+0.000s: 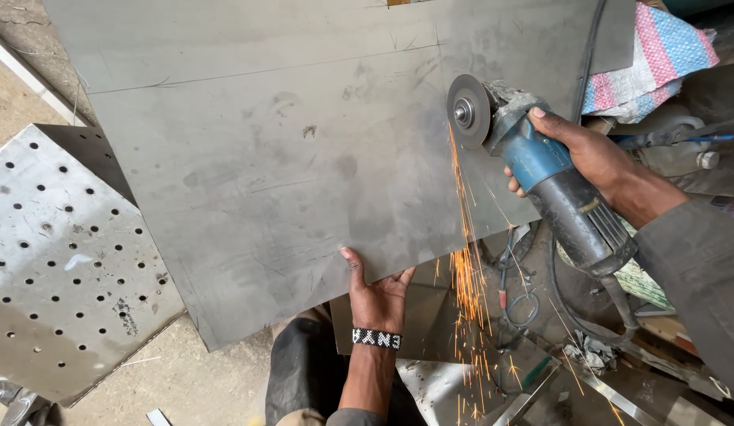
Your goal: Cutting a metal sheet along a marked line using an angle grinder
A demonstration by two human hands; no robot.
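A large grey steel sheet (288, 158) lies tilted across the view. My right hand (588, 154) grips a blue and black angle grinder (552, 185); its round cutting disc (468, 110) bites into the sheet near the right edge. Orange sparks (469, 292) stream downward from the cut. My left hand (376, 296), with a black and white beaded wristband, supports the sheet's lower edge from beneath, thumb up on the metal.
A perforated metal plate (59, 260) lies at the left on the concrete floor (193, 379). A pink, blue and white woven sack (659, 59) sits top right. Cables (517, 300) and shiny metal offcuts (477, 386) lie below the sheet.
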